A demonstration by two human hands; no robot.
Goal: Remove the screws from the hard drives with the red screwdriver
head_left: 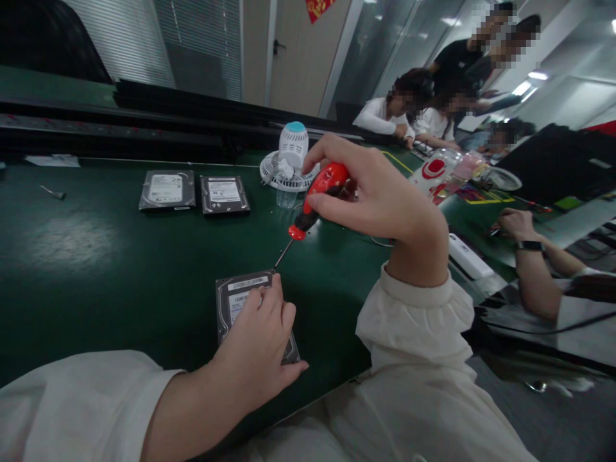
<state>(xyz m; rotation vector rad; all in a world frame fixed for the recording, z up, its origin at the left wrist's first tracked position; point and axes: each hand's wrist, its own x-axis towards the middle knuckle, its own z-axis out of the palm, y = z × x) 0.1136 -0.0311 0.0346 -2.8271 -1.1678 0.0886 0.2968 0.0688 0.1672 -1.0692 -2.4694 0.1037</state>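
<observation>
Gripping a bulbous red-and-black screwdriver (310, 208) near the centre of the frame, the right hand (380, 192) closes thumb and fingers around its handle. The thin metal shaft slants down to the upper right corner of a flat grey-and-black metal hard drive (235, 298), which lies on the dark green tabletop (120, 295) in the lower middle. The left hand (262, 330) lies over the drive, forefinger at the shaft's tip and thumb held apart near the lower right corner; whether it pinches the edges, I cannot tell. White labels with barcodes show on that drive, their print too small to read. At upper left of centre sit two more drives, a silver-grey one (167, 190) and a darker one (225, 195), each with an illegible white label. Right of them, a round white plastic fan with a blue cap (293, 147) stands behind a clear plastic cup (285, 199). A red paper decoration with gold markings (317, 8) hangs at the top.
</observation>
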